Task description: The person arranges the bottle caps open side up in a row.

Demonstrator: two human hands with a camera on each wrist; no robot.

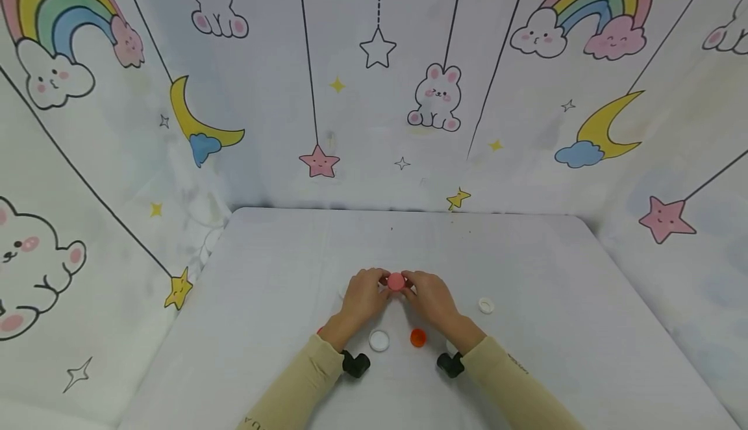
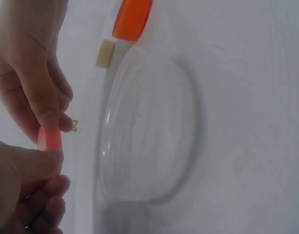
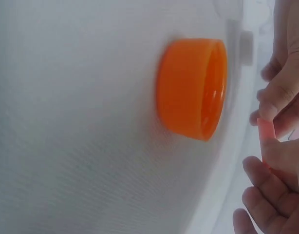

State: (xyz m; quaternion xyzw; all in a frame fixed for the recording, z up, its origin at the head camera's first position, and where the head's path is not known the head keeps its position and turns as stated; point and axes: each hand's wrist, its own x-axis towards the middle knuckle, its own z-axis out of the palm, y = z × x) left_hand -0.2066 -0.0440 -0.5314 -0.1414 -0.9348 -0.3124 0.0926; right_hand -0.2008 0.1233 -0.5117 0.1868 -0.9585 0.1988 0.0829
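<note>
A small round pink cap (image 1: 396, 281) is held between both hands above the table. My left hand (image 1: 363, 293) pinches it from the left with thumb and fingers, while my right hand (image 1: 434, 297) pinches its right side. In the left wrist view the pink cap (image 2: 51, 140) shows edge-on between the thumbs. Nearer to me lie a clear whitish round lid (image 1: 378, 340) and an orange cap (image 1: 417, 338). The right wrist view has that orange cap (image 3: 188, 87) close up, its hollow side facing up.
A white ring-shaped cap (image 1: 486, 305) lies to the right of the right hand. Beside the right wrist, a pale round piece (image 1: 451, 347) is partly hidden. A bit of red (image 1: 319, 330) peeks out by the left wrist. Patterned cloth (image 1: 374, 112) stands behind the white table (image 1: 263, 254).
</note>
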